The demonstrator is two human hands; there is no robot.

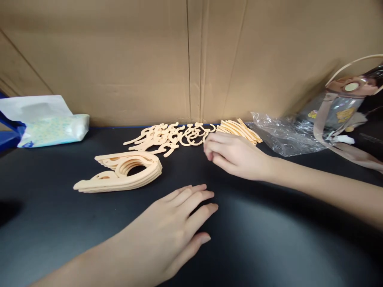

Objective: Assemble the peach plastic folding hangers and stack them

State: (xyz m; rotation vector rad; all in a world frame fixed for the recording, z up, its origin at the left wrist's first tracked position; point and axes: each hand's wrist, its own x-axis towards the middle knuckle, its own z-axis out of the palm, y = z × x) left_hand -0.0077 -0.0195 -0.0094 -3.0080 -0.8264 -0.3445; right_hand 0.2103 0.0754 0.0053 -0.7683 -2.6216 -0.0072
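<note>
Nearest on the black desk (89, 223), the left hand (182, 223) was held palm down, its forearm brought in from the near left corner. Its fingers were stretched and loosely parted, the thumb set well away, and nothing was seen to be gripped. Farther in, toward the left edge, one stack (146, 175) of hanger bodies was laid flat; several layers could be seen, but they could not be counted surely.

The right hand (233, 155) was reached in from the right edge, knuckles up, fingers curled inward; whether anything was pinched beneath them could not be told. Along the far edge, more than ten hooks (161, 133) were heaped left of this hand, too overlapped for an exact count. Behind it, a bundle of several strips (239, 129) was partly hidden. One clear bag (284, 137) and one strapped bottle (332, 107) were placed toward the far right corner, one pack (50, 127) toward the far left. One cardboard wall (134, 71) was stood behind everything.
</note>
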